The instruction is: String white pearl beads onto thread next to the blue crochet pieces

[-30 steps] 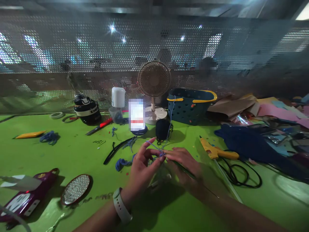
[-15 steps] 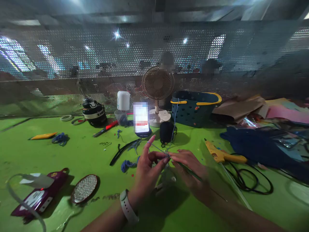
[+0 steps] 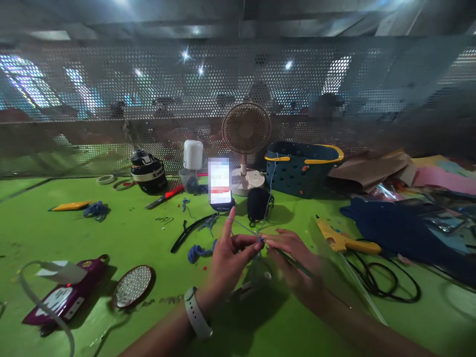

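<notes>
My left hand (image 3: 229, 257) pinches a small piece of blue crochet work (image 3: 260, 241) between thumb and middle finger. Its index finger points up, with blue yarn (image 3: 243, 226) running from it to the work. My right hand (image 3: 295, 257) is closed on a crochet hook (image 3: 293, 262) with a green handle, and the hook's tip meets the work. Another length of the yarn goes up into the dark basket (image 3: 288, 176). Beyond my hands stand a lit phone (image 3: 219, 181) and a dark ball of yarn (image 3: 258, 204).
A fan (image 3: 247, 130) stands behind the phone. On the right lie a yellow glue gun (image 3: 340, 239) with its cord and a dark blue cloth (image 3: 386, 225). Leftward are a purple power strip (image 3: 69, 292), a round studded mirror (image 3: 133, 286), a utility knife (image 3: 163, 197) and a black bottle (image 3: 148, 172).
My view has shifted slightly, so most things sit a little further right. Both hands keep their hold, with the hook and the work still together.
</notes>
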`<state>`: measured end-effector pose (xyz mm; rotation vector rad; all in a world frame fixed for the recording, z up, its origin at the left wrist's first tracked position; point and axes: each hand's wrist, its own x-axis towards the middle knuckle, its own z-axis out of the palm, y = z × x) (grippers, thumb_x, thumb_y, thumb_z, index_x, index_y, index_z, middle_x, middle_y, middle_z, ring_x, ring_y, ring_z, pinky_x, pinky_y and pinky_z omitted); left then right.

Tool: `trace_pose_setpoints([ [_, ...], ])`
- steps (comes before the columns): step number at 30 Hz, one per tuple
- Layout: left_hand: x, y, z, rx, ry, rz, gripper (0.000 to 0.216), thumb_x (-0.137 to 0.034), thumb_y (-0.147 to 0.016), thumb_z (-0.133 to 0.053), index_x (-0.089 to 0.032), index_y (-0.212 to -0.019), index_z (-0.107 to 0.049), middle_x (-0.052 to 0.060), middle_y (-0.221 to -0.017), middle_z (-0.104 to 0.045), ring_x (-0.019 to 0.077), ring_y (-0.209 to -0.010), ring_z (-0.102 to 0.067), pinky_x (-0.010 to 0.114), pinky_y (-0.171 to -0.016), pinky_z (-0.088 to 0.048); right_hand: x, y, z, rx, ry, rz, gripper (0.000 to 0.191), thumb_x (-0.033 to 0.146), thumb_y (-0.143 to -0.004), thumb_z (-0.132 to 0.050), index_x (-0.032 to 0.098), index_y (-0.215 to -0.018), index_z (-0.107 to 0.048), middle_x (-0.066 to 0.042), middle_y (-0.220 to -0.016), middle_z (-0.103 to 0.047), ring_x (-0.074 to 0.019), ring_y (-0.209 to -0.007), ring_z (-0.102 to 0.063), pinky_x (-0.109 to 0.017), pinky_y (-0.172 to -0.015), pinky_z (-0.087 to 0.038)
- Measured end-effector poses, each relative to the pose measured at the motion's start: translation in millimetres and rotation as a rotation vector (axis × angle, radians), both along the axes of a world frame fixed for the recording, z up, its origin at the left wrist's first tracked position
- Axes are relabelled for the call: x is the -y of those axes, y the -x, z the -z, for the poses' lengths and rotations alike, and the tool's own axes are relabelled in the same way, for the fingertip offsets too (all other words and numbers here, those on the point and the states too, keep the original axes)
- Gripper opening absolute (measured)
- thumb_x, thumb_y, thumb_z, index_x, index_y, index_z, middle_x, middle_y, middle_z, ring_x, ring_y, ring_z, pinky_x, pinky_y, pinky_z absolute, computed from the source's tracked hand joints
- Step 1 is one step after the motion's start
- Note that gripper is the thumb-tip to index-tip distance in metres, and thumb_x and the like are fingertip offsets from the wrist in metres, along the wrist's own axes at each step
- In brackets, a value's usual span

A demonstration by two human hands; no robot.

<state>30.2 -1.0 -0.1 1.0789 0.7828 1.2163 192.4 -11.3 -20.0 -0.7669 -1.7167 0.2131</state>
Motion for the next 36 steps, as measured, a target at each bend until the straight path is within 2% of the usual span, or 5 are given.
trace_pose_setpoints([
  [5,-1,1,0.3,-0.058,-0.018,-0.018,0.097,-0.023,-0.074,-0.077,-0.02,-0.149,-0.016,0.004,-0.082,-0.073,0.0161,-0.078,-0.066,0.031,-0.079,-0.051,1,-1,-1.6,0.044,-0.009,0.034,0.023,0.011,-0.087,-0.061,0.026,-0.104,-0.067,-0.004,-0.099,-0.073,-0.0211,-0.092,-0.066,-0.045,-0.093,-0.043],
  [13,1,-1,3.9,0.074,-0.033,-0.048,0.09,-0.018,-0.075,-0.076,-0.023,-0.147,-0.023,0.0,-0.082,-0.072,0.0127,-0.078,-0.065,0.024,-0.076,-0.051,8,0,-12.8,0.094,-0.035,0.085,0.024,0.006,-0.086,-0.058,0.022,-0.103,-0.065,-0.005,-0.101,-0.072,-0.02,-0.093,-0.065,-0.046,-0.095,-0.041],
  [22,-1,5,-6.6,0.107,0.081,0.077,0.092,-0.017,-0.071,-0.079,-0.022,-0.147,-0.026,0.0,-0.078,-0.071,0.0134,-0.076,-0.066,0.026,-0.077,-0.05,7,-1,-23.5,0.026,-0.103,-0.016,0.023,0.005,-0.085,-0.059,0.023,-0.098,-0.067,-0.002,-0.095,-0.074,-0.018,-0.088,-0.067,-0.039,-0.088,-0.046],
  [29,-4,10,-10.5,0.117,0.068,0.15,0.094,-0.015,-0.071,-0.079,-0.022,-0.147,-0.024,0.001,-0.08,-0.069,0.013,-0.077,-0.064,0.028,-0.078,-0.048,6,-7,-27.2,-0.017,0.023,-0.139,0.032,0.004,-0.085,-0.056,0.026,-0.107,-0.066,-0.003,-0.1,-0.073,-0.0192,-0.091,-0.064,-0.038,-0.082,-0.049],
  [36,-6,13,-8.9,0.09,0.032,0.177,0.091,-0.013,-0.074,-0.076,-0.024,-0.148,-0.023,0.001,-0.081,-0.068,0.012,-0.078,-0.063,0.027,-0.076,-0.049,7,-12,-23.2,-0.097,0.167,-0.181,0.028,0.006,-0.087,-0.056,0.026,-0.103,-0.068,-0.003,-0.099,-0.07,-0.0196,-0.095,-0.062,-0.037,-0.083,-0.049],
])
